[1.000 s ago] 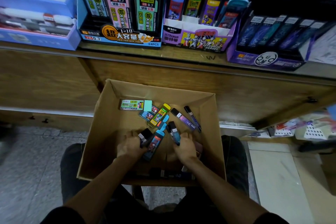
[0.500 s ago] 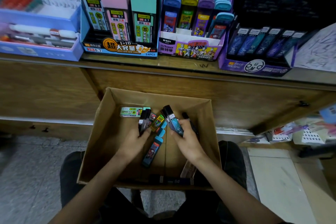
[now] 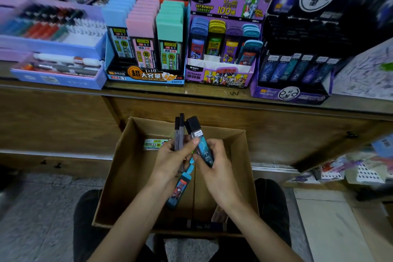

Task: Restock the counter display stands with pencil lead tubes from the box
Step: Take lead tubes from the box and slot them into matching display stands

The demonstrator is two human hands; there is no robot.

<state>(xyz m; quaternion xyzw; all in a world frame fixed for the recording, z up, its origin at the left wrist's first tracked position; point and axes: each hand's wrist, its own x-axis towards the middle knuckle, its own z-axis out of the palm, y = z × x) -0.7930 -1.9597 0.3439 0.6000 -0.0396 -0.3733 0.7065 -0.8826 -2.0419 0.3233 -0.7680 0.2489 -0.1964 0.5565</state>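
Wooden counter [image 3: 212,91] front fills the background, and before it both forearms reach in from the bottom edge and meet above the middle of the cardboard box [image 3: 127,166]. The left hand [image 3: 170,161] is curled round two slim dark tubes [image 3: 179,134], held upright with their caps above the box's far edge, its thumb stretched toward the other hand. The right hand [image 3: 215,170], palm turned inward, pinches a teal tube [image 3: 201,142] with a black cap, tilted slightly left and just beside the slim pair. Below the hands a blue tube [image 3: 179,189] lies on the box floor, a green-labelled tube [image 3: 155,144] lies near the far left corner, and more tubes sit blurred at the near right corner. On the counter's front edge stand a blue stand [image 3: 146,77], a purple stand [image 3: 219,80] and a dark stand [image 3: 291,94], side by side.
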